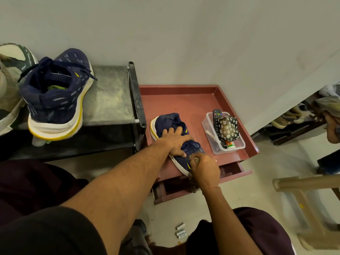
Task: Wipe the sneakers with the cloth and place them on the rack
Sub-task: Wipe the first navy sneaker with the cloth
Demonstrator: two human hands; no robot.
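A navy sneaker (170, 124) with a white and yellow sole lies on the red table (184, 100), toe toward me. My left hand (175, 141) lies across its laces and upper, fingers bent over the shoe. My right hand (205, 171) grips a bunched brownish cloth (195, 160) against the toe end. The matching navy sneaker (57, 94) stands on the top shelf of the dark rack (108, 96) at the left, heel toward me.
A clear plastic box (237, 144) with a remote, a flowered pouch and small items sits on the table's right side. The table's drawer (233, 170) is pulled out. Another shoe (11, 57) sits at the rack's far left. A stool (309, 205) stands right. Batteries (181, 230) lie on the floor.
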